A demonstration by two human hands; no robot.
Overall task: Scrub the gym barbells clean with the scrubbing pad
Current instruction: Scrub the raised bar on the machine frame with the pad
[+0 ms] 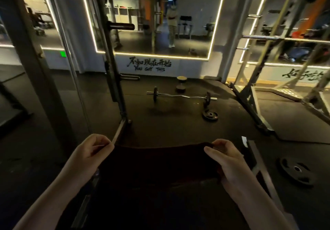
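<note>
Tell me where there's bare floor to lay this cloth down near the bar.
Bare mat lies between the curl bar and the cloth you hold, left of the small plate. More bare floor runs between that plate and the larger plate at right. Crowded: the bar's right end and the rack foot.

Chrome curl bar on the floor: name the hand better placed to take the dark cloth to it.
Probably the right hand. Both hands pinch the dark cloth, but the chrome curl bar lies ahead to the right, and the dark metal rack post stands ahead of the left hand.
</note>
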